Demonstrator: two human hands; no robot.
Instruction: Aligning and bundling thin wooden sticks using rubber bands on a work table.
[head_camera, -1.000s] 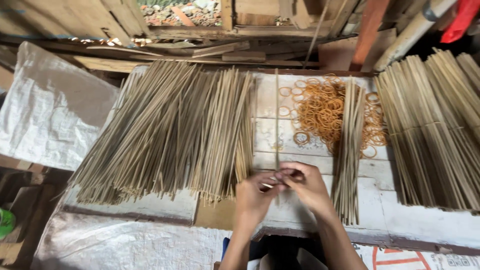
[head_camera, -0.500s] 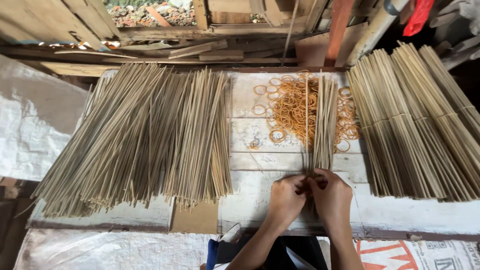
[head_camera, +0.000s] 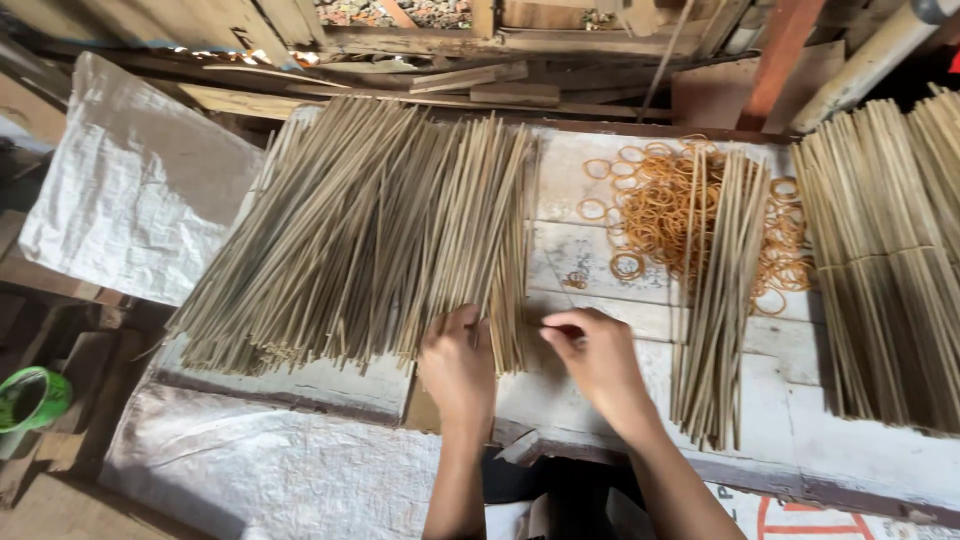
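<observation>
While both forearms reach up from the bottom edge, the left hand (head_camera: 458, 365) rests palm-down, fingers curled onto the near ends of the big pile of sticks (head_camera: 370, 235) on the white board (head_camera: 590, 260). The right hand (head_camera: 598, 355) pinches one thin stick just beside that pile. Rubber bands (head_camera: 660, 210) lie loose beyond.
</observation>
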